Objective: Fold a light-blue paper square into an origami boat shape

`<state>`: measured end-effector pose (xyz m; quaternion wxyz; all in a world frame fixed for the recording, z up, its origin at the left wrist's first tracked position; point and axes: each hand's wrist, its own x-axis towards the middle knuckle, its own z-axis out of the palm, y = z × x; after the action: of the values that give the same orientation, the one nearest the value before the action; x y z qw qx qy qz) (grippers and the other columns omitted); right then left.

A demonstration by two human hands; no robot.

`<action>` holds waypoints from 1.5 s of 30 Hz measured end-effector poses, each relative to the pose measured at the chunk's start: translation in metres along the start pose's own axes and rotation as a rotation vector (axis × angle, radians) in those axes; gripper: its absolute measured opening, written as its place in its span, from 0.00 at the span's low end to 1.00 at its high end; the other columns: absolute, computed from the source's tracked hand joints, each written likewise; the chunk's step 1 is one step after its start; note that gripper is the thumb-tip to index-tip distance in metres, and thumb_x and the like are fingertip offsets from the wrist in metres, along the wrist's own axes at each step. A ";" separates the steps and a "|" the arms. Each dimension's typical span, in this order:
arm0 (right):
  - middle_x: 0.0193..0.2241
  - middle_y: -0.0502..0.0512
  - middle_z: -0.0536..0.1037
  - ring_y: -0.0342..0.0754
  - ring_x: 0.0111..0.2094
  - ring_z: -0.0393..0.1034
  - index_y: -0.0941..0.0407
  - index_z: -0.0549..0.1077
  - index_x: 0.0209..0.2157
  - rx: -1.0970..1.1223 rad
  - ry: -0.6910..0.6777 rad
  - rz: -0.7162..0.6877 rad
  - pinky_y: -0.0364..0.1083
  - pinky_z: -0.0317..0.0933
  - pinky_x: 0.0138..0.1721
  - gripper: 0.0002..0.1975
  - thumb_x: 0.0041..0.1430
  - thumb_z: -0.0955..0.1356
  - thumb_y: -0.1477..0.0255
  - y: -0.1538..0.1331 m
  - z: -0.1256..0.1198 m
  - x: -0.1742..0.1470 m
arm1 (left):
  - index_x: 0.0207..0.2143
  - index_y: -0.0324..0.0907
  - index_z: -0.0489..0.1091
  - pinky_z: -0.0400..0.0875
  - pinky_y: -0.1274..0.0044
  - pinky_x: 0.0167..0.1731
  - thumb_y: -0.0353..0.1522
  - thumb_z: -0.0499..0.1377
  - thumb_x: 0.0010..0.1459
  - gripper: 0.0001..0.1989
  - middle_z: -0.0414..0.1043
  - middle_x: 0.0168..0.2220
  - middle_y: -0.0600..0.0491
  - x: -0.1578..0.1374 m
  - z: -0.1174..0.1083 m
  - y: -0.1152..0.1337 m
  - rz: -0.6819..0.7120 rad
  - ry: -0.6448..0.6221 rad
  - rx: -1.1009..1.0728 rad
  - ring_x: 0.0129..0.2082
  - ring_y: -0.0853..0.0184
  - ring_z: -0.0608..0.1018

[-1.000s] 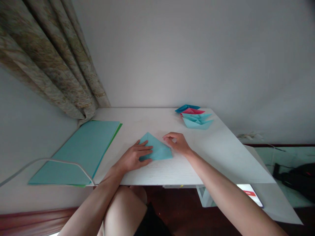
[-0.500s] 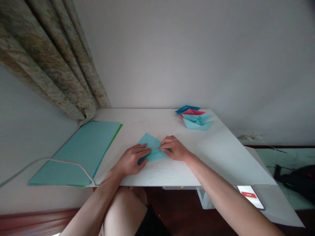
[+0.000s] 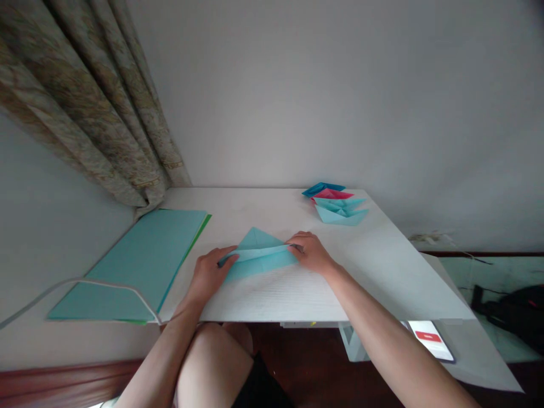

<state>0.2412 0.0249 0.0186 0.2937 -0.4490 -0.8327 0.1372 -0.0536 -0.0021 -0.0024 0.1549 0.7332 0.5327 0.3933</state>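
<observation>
A light blue sheet of folded paper (image 3: 261, 262) lies on the white table in front of me, its pointed top facing the wall. A long strip along its front edge is lifted and stands up across the sheet. My left hand (image 3: 211, 271) pinches the strip's left end between thumb and fingers. At the other end my right hand (image 3: 310, 251) is closed on the strip's right tip. Fingers partly hide both ends of the paper.
Folded paper boats, light blue (image 3: 342, 215), pink (image 3: 334, 194) and dark blue (image 3: 322, 187), stand at the table's back right. A stack of coloured paper (image 3: 131, 266) lies left, crossed by a white cable (image 3: 106, 283). A lit phone (image 3: 431, 340) rests at the lower right.
My hands have moved apart, the left one leftward and the right one slightly rightward. The paper's front strip, flatter before, now stands raised between them.
</observation>
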 end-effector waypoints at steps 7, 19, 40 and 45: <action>0.34 0.52 0.78 0.50 0.41 0.67 0.51 0.79 0.31 -0.134 0.033 -0.073 0.52 0.54 0.45 0.05 0.56 0.69 0.74 -0.012 0.000 0.000 | 0.38 0.45 0.79 0.74 0.73 0.36 0.39 0.61 0.58 0.11 0.80 0.32 0.52 -0.004 -0.002 0.005 0.165 -0.156 -0.123 0.33 0.64 0.80; 0.27 0.52 0.75 0.49 0.35 0.66 0.55 0.73 0.26 -0.173 0.067 0.064 0.49 0.57 0.43 0.10 0.57 0.71 0.64 -0.019 0.018 0.006 | 0.53 0.44 0.71 0.63 0.56 0.57 0.32 0.53 0.62 0.17 0.70 0.56 0.47 0.011 0.020 0.010 0.334 -0.216 0.112 0.59 0.55 0.68; 0.43 0.59 0.72 0.56 0.46 0.64 0.51 0.76 0.44 -0.410 -0.057 0.292 0.54 0.51 0.48 0.20 0.54 0.71 0.54 0.000 -0.009 0.007 | 0.50 0.46 0.73 0.66 0.58 0.49 0.40 0.61 0.57 0.19 0.70 0.51 0.42 0.075 0.054 0.034 0.297 -0.312 0.371 0.55 0.49 0.68; 0.40 0.56 0.74 0.53 0.45 0.66 0.52 0.76 0.42 -0.364 -0.096 0.257 0.52 0.51 0.48 0.15 0.56 0.71 0.59 0.012 -0.011 0.019 | 0.54 0.43 0.69 0.64 0.60 0.51 0.47 0.58 0.57 0.27 0.66 0.48 0.43 0.068 0.047 -0.006 0.207 -0.194 0.341 0.50 0.54 0.68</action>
<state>0.2479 0.0465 0.0283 0.1479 -0.5900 -0.7926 0.0422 -0.0145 0.0705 -0.0089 0.0379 0.8340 0.4959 0.2387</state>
